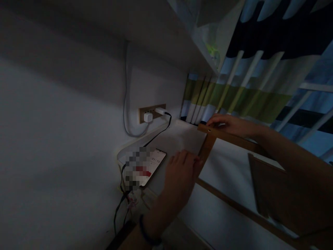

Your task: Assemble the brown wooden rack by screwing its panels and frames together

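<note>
A brown wooden frame (206,149) with a small round hole near its corner lies tilted over the white desktop. My left hand (182,170), wearing a dark band on the wrist, is closed at the frame's short crosspiece; its fingertips partly blend into the shadow. Behind the long upper rail, my right hand (231,124) has curled fingers at the corner near the hole. The rail hides some of those fingertips. Left of my left hand, a phone (156,163) with a lit screen lies on the desk, partly blurred out.
A wall socket (142,115) holds a white plug (148,117) and a charger (160,110) with a black cable (161,130) running down past the phone. A shelf (156,34) overhangs the desk. Striped curtains (234,86) hang behind. A dark flat panel (275,184) is at right.
</note>
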A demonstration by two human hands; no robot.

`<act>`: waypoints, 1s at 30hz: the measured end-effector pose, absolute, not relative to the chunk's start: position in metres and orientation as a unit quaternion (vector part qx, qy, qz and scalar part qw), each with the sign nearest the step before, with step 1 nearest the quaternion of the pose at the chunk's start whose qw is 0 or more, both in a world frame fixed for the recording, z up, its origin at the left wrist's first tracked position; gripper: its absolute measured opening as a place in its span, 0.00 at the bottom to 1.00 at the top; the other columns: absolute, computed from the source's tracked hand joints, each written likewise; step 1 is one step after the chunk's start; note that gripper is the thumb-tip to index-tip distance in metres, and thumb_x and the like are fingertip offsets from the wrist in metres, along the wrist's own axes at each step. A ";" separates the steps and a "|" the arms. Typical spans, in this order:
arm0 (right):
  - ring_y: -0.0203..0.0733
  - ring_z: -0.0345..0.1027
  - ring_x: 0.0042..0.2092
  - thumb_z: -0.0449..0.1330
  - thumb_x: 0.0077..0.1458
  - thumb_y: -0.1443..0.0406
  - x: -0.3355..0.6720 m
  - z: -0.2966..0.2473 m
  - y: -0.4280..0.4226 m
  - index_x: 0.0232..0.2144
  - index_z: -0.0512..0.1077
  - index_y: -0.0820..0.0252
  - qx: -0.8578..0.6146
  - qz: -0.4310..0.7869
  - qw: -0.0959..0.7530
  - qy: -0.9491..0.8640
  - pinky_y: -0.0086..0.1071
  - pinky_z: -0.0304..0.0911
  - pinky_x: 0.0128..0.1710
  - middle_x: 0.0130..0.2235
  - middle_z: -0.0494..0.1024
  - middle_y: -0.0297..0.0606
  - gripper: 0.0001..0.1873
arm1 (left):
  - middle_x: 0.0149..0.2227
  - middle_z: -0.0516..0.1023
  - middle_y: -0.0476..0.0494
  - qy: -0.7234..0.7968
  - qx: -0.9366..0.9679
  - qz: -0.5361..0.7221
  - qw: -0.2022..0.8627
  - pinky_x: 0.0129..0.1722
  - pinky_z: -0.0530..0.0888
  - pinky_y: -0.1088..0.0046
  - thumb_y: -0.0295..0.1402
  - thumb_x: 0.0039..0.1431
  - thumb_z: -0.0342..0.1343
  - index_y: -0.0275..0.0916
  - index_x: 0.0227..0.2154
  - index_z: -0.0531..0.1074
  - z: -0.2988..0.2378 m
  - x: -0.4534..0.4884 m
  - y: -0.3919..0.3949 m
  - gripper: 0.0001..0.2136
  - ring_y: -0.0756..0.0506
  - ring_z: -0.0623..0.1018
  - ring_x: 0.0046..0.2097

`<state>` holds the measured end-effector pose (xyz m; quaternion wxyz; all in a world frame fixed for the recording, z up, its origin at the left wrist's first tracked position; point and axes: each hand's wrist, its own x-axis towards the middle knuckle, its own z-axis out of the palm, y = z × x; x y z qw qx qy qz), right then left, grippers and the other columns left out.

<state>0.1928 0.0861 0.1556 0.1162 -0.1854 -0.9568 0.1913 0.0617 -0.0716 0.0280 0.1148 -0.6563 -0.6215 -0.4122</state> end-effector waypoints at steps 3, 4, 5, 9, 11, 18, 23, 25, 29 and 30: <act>0.42 0.64 0.41 0.58 0.41 0.59 0.192 0.157 0.084 0.32 0.71 0.56 -0.195 0.200 0.112 -0.954 0.36 0.62 0.42 0.37 0.69 0.37 0.12 | 0.33 0.71 0.46 -0.604 -0.636 -0.455 0.153 0.36 0.67 0.67 0.34 0.58 0.45 0.38 0.32 0.66 0.048 0.062 -0.059 0.07 0.46 0.70 0.36; 0.43 0.65 0.40 0.59 0.41 0.59 0.192 0.157 0.084 0.31 0.71 0.56 -0.197 0.202 0.113 -0.953 0.37 0.62 0.42 0.36 0.70 0.37 0.13 | 0.33 0.71 0.46 -0.600 -0.629 -0.467 0.163 0.36 0.67 0.67 0.34 0.58 0.46 0.38 0.32 0.66 0.052 0.063 -0.054 0.07 0.46 0.70 0.36; 0.43 0.65 0.40 0.59 0.41 0.58 0.192 0.158 0.084 0.31 0.72 0.56 -0.197 0.202 0.113 -0.953 0.37 0.62 0.42 0.36 0.70 0.37 0.13 | 0.33 0.71 0.46 -0.597 -0.622 -0.478 0.172 0.36 0.67 0.67 0.35 0.58 0.46 0.38 0.32 0.66 0.055 0.064 -0.049 0.07 0.46 0.70 0.36; 0.44 0.65 0.41 0.58 0.42 0.58 0.192 0.158 0.088 0.31 0.72 0.57 -0.198 0.192 0.103 -0.956 0.38 0.62 0.42 0.37 0.71 0.37 0.13 | 0.34 0.70 0.46 -0.595 -0.597 -0.504 0.190 0.36 0.66 0.69 0.36 0.58 0.44 0.38 0.32 0.65 0.060 0.065 -0.034 0.08 0.47 0.69 0.36; 0.43 0.64 0.41 0.58 0.42 0.58 0.192 0.158 0.089 0.32 0.72 0.57 -0.198 0.184 0.105 -0.957 0.38 0.62 0.42 0.37 0.70 0.38 0.13 | 0.34 0.70 0.46 -0.591 -0.598 -0.506 0.193 0.36 0.66 0.69 0.36 0.59 0.44 0.38 0.32 0.65 0.061 0.066 -0.030 0.08 0.47 0.69 0.36; 0.43 0.64 0.41 0.58 0.42 0.58 0.194 0.157 0.093 0.33 0.71 0.58 -0.197 0.165 0.095 -0.962 0.38 0.61 0.43 0.38 0.70 0.38 0.14 | 0.35 0.69 0.46 -0.587 -0.614 -0.490 0.195 0.36 0.66 0.70 0.36 0.60 0.42 0.38 0.32 0.64 0.069 0.068 -0.026 0.09 0.47 0.68 0.37; 0.43 0.64 0.41 0.58 0.43 0.57 0.194 0.158 0.093 0.34 0.71 0.57 -0.191 0.161 0.092 -0.964 0.37 0.61 0.42 0.37 0.70 0.38 0.15 | 0.34 0.68 0.47 -0.577 -0.626 -0.500 0.158 0.36 0.66 0.71 0.34 0.60 0.42 0.38 0.31 0.64 0.076 0.065 -0.023 0.08 0.48 0.68 0.36; 0.43 0.64 0.41 0.58 0.43 0.56 0.194 0.158 0.093 0.36 0.71 0.57 -0.191 0.165 0.097 -0.963 0.37 0.61 0.43 0.38 0.70 0.38 0.17 | 0.34 0.68 0.47 -0.567 -0.629 -0.512 0.140 0.36 0.66 0.71 0.34 0.60 0.42 0.38 0.31 0.64 0.076 0.064 -0.021 0.08 0.49 0.68 0.36; 0.42 0.63 0.43 0.57 0.45 0.57 0.196 0.156 0.094 0.41 0.70 0.54 -0.181 0.171 0.103 -0.963 0.37 0.61 0.43 0.41 0.70 0.37 0.19 | 0.32 0.68 0.47 -0.541 -0.634 -0.544 0.095 0.36 0.67 0.71 0.34 0.60 0.41 0.38 0.30 0.63 0.074 0.062 -0.017 0.08 0.49 0.68 0.35; 0.42 0.63 0.43 0.57 0.45 0.57 0.196 0.156 0.094 0.42 0.70 0.54 -0.181 0.173 0.102 -0.963 0.37 0.61 0.43 0.41 0.69 0.37 0.19 | 0.32 0.67 0.47 -0.537 -0.634 -0.550 0.087 0.36 0.67 0.71 0.34 0.60 0.42 0.38 0.29 0.63 0.073 0.061 -0.017 0.08 0.49 0.68 0.35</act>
